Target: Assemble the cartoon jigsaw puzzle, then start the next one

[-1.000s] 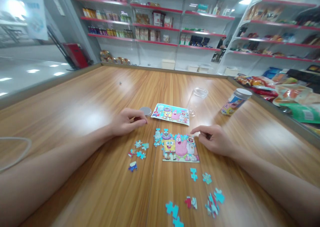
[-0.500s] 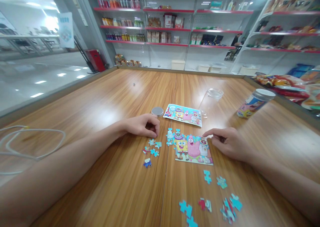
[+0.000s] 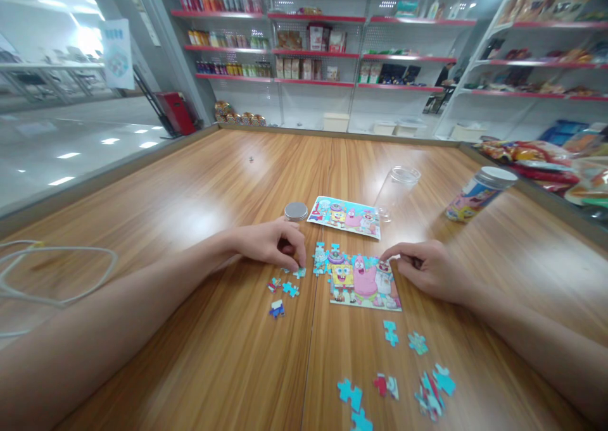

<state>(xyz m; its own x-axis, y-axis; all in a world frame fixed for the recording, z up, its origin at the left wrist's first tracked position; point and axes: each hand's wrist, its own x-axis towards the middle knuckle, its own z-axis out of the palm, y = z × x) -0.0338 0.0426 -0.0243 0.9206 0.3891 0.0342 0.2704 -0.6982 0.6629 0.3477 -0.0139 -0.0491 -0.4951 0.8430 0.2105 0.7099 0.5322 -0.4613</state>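
Observation:
My left hand (image 3: 275, 244) is bent down, its thumb and forefinger closed at the edge of a small blue puzzle piece (image 3: 299, 272) on the table. Several more loose pieces, among them a blue-and-white one (image 3: 277, 309), lie just below it. To the right is the partly joined jigsaw puzzle (image 3: 365, 282) with cartoon figures, its upper left outline uneven. My right hand (image 3: 430, 269) rests beside it, forefinger stretched to the puzzle's upper right edge, other fingers curled, nothing visible in them. Behind the puzzle lies the picture card (image 3: 344, 218) showing the same figures.
Several loose pieces (image 3: 350, 393) lie near the front. A round metal lid (image 3: 296, 211), a clear jar (image 3: 396, 190) on its side and a printed canister (image 3: 479, 193) are farther back. A white cable (image 3: 57, 250) is at left; packaged goods (image 3: 532, 159) at right.
My left hand has come down slightly toward me, its fingertips now at the small blue piece. My right hand stays at the puzzle's edge. The whole view has shifted slightly.

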